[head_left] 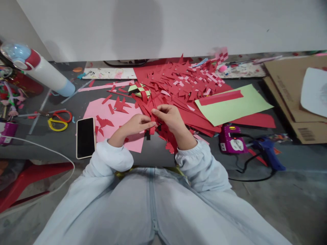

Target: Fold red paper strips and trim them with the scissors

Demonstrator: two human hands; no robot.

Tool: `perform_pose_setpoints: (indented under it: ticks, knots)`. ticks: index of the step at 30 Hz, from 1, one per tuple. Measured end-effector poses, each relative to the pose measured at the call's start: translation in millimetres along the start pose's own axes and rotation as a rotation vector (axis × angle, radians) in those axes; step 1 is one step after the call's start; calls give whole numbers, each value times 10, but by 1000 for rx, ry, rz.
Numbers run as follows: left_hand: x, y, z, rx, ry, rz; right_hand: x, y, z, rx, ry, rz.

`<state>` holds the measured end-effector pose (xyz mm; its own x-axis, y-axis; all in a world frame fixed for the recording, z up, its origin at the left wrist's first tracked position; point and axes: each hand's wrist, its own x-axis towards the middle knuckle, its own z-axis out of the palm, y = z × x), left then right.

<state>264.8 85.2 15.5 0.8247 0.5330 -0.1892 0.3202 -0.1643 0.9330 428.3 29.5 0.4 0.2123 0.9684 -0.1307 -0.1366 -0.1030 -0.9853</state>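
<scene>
My left hand (137, 125) and my right hand (170, 118) meet over the middle of the table, fingertips closed on a small red paper strip (152, 130). Part of that strip is hidden by the fingers. Just behind them lies a loose heap of red paper strips (178, 105), with pink-and-red woven checkered pieces (204, 77) on its far side. A green-and-red woven piece (140, 90) rests beyond my left hand. Beside that hand, a pink sheet (134, 144) carries red scraps and a red paper fish (121, 106) with a stuck-on eye.
At left are a phone (86, 137), scissors (55, 119) with red and yellow handles, and a tilted white bottle (48, 76). To the right lie a green sheet (230, 110), a purple box (232, 139), a blue glue gun (268, 153) with a black cord, and cardboard (288, 92).
</scene>
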Motion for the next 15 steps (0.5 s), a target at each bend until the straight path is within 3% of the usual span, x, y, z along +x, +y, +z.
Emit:
perform_pose_setpoints:
  ticks: [15]
  knots:
    - [16,-53,-8,-72,-28,-34,23,-6,-23,-31,51,-44]
